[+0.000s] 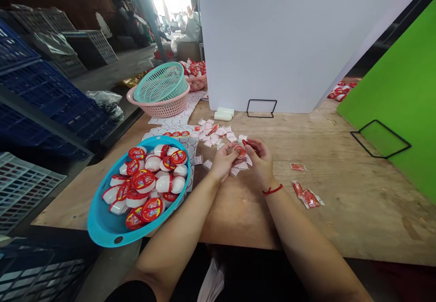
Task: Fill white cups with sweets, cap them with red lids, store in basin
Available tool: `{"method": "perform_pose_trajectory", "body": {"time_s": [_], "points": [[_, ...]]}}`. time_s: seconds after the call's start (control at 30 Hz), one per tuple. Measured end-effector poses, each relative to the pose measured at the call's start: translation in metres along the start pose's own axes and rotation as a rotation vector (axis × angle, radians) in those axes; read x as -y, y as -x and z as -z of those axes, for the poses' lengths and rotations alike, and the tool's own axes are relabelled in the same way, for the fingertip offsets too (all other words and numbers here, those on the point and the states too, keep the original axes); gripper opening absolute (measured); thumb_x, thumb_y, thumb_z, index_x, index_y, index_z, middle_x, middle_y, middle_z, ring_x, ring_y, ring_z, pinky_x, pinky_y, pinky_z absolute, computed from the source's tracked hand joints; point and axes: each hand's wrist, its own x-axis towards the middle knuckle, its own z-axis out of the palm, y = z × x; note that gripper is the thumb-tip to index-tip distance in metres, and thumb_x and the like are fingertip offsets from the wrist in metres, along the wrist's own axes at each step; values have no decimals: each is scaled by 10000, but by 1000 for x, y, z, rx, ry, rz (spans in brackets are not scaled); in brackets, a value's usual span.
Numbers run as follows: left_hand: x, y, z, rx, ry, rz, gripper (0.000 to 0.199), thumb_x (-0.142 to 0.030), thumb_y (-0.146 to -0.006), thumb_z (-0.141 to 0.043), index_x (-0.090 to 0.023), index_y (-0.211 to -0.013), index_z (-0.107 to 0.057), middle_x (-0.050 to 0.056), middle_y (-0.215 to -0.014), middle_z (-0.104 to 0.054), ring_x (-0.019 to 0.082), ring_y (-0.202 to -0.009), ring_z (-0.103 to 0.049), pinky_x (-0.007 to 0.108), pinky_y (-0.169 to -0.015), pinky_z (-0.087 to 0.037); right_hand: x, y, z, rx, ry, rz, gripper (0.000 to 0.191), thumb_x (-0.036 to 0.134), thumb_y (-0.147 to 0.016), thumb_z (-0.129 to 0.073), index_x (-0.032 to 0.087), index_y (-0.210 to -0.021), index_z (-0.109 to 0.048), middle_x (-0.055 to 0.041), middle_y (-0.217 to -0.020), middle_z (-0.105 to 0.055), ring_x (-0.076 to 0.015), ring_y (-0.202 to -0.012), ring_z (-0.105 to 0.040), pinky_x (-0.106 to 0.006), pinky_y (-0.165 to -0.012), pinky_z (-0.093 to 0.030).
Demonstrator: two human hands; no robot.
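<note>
My left hand (222, 162) and my right hand (260, 160) meet above the wooden table (344, 211), pinching a small round item with a red label (240, 151) between their fingers. A scatter of small white sachets (214, 135) lies just beyond and under my hands. To the left of my left hand, a turquoise bowl (112, 229) holds several white round cups with red-labelled tops (144, 181). A few red sachets (306, 197) lie to the right of my right hand, which has a red cord (272, 190) around its wrist.
A printed white-and-red sheet (170, 134) lies under the bowl's far side. A pink basket (160, 109) with a teal basket (161, 83) stands behind it. White bars (224, 114) sit against a white upright board (286, 38). A green board (391, 106) stands right; blue crates (37, 97) stack left.
</note>
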Motion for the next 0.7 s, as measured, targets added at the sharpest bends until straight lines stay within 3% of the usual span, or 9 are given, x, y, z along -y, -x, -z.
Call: {"method": "perform_pose_trajectory", "body": {"time_s": [0.27, 0.47, 0.57, 0.7], "points": [[1, -2, 4, 6, -125, -2, 544, -314, -581, -907, -178, -985, -569, -6, -681, -698, 121, -525, -636, 200, -515, -442, -3, -1, 3, 76, 31, -13, 413, 591, -910, -660, 238, -1109, -737, -75, -1124, -760, -234, -1026, -713, -396, -922, -584], [3, -2, 5, 35, -172, 33, 556, -302, -575, -859, -218, -1001, -511, -41, -656, -665, 106, -434, -566, 200, -466, -355, -5, -1, 11, 305, 253, 88, 456, 581, -1025, -455, 264, -1145, -759, -56, -1092, -764, -235, -1036, -706, -407, -949, -555], [4, -3, 6, 0, -156, 29, 503, -251, -585, -809, -218, -993, -517, -43, -675, -655, 91, -438, -535, 201, -476, -347, -1, -4, 16, 432, 313, 153, 432, 583, -954, -602, 267, -1225, -720, -63, -1138, -750, -252, -1060, -695, -417, -960, -544], [6, -4, 9, -11, -161, 3, 425, -180, -611, -705, -217, -992, -521, -45, -649, -638, 105, -469, -528, 205, -497, -340, 5, -9, 21, 542, 412, 225, 592, 543, -774, -824, 256, -1269, -674, -84, -1205, -726, -285, -1103, -676, -441, -983, -529]]}}
